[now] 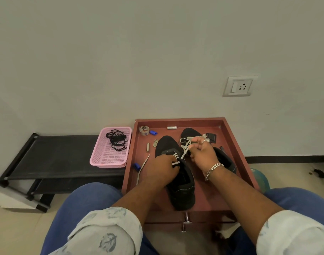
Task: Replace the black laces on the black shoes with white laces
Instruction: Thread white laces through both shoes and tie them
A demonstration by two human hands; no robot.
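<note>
Left hand (162, 165) pinches the white lace (184, 150) at the near shoe (177, 181). Right hand (203, 153) grips the lace's bunched end.

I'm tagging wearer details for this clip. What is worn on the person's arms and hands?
Both forearms are bare below pale sleeves rolled to the elbow, printed with grey-blue leaves. The right wrist wears a chunky silver chain bracelet, and the right hand has a silver ring. The left hand shows no jewellery.
</note>
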